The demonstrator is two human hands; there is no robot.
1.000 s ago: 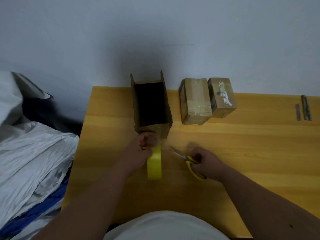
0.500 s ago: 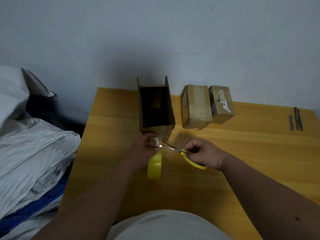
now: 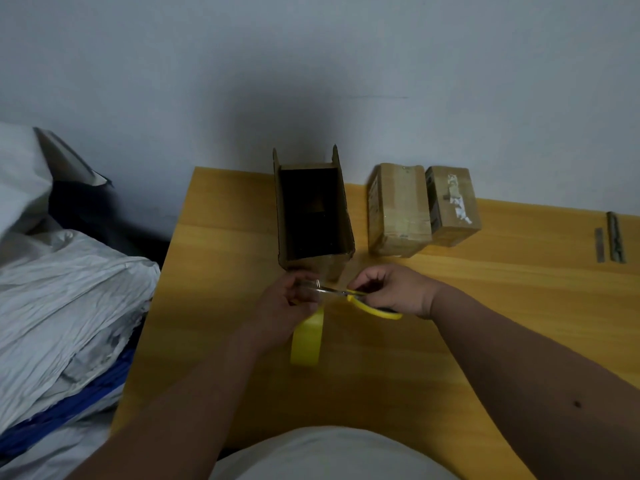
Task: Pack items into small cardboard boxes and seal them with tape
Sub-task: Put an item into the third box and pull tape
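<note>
An open cardboard box (image 3: 313,216) stands on the yellow wooden counter (image 3: 485,306) close to the wall, its side flaps raised and its dark inside facing up toward the camera. Just in front of its near wall the two hands meet. The left hand (image 3: 287,306) has its fingers (image 3: 298,282) curled, pinching a stretch of clear tape (image 3: 310,292) that runs from the box's near edge toward the roll. The roll of yellowish tape (image 3: 307,339) stands on edge on the counter right below that hand, touching the wrist side of the palm. The right hand (image 3: 391,289) grips the yellow-handled scissors (image 3: 360,299), fingers curled through and around the handles; the metal blades point left and reach the strip held by the left hand. Whether the blades are parted or closed on the tape is too small to tell.

To the right of the open box, apart from it, two sealed cardboard boxes lie side by side and touching: the nearer taped box (image 3: 398,209) with clear tape across its top, and the box with torn white label (image 3: 452,206) beyond it on the right. Far to the right, near the counter's back edge, lie two thin grey metal strips (image 3: 611,240). Left of the counter is a heap of crumpled white plastic bags (image 3: 62,299) with a blue edge below. The person's white shirt (image 3: 329,455) fills the bottom of the view.
</note>
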